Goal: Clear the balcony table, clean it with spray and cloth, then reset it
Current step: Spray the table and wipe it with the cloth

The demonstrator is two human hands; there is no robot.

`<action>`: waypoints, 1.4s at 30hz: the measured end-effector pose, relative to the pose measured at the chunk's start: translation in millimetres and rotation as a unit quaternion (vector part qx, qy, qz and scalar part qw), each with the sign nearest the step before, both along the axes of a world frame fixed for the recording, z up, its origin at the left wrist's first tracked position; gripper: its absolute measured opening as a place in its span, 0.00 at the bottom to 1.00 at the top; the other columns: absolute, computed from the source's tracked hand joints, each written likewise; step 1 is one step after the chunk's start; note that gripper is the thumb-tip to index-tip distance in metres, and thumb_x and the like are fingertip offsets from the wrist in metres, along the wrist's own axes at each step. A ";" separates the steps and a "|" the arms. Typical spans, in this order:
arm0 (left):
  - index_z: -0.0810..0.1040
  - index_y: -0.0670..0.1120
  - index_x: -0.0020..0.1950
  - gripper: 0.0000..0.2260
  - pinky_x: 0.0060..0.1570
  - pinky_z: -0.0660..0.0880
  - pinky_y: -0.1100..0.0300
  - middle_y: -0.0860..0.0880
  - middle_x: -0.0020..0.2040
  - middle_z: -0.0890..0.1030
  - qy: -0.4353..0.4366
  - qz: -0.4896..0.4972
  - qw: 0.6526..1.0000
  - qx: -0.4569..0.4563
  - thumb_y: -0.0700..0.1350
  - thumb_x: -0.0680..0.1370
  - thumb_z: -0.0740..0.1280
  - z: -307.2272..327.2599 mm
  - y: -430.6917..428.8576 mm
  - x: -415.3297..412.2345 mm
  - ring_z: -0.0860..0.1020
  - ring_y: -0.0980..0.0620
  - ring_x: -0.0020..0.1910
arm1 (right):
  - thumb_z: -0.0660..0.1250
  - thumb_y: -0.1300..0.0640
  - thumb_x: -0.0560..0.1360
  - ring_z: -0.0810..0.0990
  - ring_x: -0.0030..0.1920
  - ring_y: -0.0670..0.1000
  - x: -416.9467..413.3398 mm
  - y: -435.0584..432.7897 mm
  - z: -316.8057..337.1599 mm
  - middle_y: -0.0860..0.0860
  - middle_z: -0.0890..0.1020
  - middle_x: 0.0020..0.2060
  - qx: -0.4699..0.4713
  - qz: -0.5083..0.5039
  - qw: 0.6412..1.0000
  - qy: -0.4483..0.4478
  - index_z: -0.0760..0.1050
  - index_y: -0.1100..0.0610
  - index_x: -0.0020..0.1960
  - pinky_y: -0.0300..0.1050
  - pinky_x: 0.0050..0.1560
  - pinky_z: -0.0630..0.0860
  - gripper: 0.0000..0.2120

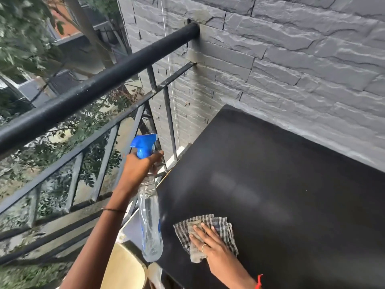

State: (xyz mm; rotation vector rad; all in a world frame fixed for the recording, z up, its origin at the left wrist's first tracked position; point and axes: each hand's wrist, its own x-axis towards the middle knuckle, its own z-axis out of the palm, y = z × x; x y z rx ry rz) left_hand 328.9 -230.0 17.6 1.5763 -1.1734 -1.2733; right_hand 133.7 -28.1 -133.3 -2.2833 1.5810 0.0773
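**Cloth pressed on the black table, spray bottle held beside it**

The black table stands against the grey stone wall, with its left edge near the balcony railing. A pale, hazy streak lies across the middle of the table top. Near the front left corner of the top lies a checked cloth, partly folded. The right hand rests flat on the cloth, with the fingers straight and a little spread, so it presses and does not grasp. There is a ring on one finger and a red thread at the wrist.

The left hand has its fingers curled around the neck of a clear spray bottle, just under the blue trigger head. The bottle hangs down from this grip, in the air beside the left edge of the table. A thin dark band is around the left wrist.

Behind the railing there are green trees and some buildings. At the bottom edge is a pale beige curved thing; I cannot tell what it is.
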 end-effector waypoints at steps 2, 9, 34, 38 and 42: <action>0.77 0.44 0.37 0.07 0.26 0.70 0.66 0.46 0.34 0.79 0.001 -0.008 1.000 -0.003 0.40 0.74 0.71 2.6 23.4 8.3 0.72 0.59 0.22 | 0.78 0.62 0.54 0.63 0.73 0.47 8.3 29.3 4.0 0.45 0.74 0.68 -0.016 -0.037 0.999 -0.005 0.75 0.46 0.65 0.45 0.74 0.43 0.40; 0.76 0.41 0.40 0.07 0.31 0.70 0.60 0.42 0.36 0.77 -0.001 -0.034 0.999 -0.023 0.41 0.74 0.72 6.2 92.0 31.0 0.73 0.52 0.26 | 0.61 0.67 0.71 0.22 0.68 0.35 47.9 106.2 8.2 0.55 0.44 0.76 -0.040 -0.197 0.970 -0.136 0.53 0.59 0.77 0.38 0.73 0.35 0.36; 0.76 0.46 0.37 0.09 0.36 0.69 0.57 0.46 0.30 0.76 0.026 0.047 0.992 -0.116 0.45 0.75 0.72 2.2 255.3 135.1 0.73 0.53 0.29 | 0.79 0.49 0.61 0.79 0.43 0.53 28.6 99.3 50.4 0.52 0.78 0.36 0.151 -0.356 0.920 -0.062 0.70 0.57 0.33 0.44 0.41 0.73 0.19; 0.73 0.47 0.39 0.09 0.40 0.69 0.53 0.42 0.36 0.75 0.027 0.086 0.987 -0.130 0.46 0.75 0.72 -5.1 268.1 156.5 0.72 0.47 0.36 | 0.77 0.51 0.64 0.78 0.60 0.55 31.3 102.1 51.4 0.55 0.80 0.59 0.166 -0.297 0.938 -0.068 0.74 0.62 0.63 0.47 0.60 0.75 0.31; 0.74 0.50 0.36 0.10 0.39 0.69 0.53 0.45 0.35 0.75 0.015 0.140 0.981 -0.136 0.47 0.75 0.73 -16.4 280.7 186.7 0.72 0.48 0.35 | 0.76 0.52 0.64 0.77 0.53 0.48 51.1 91.7 56.7 0.54 0.81 0.55 0.184 -0.244 0.944 -0.125 0.74 0.60 0.64 0.40 0.50 0.75 0.31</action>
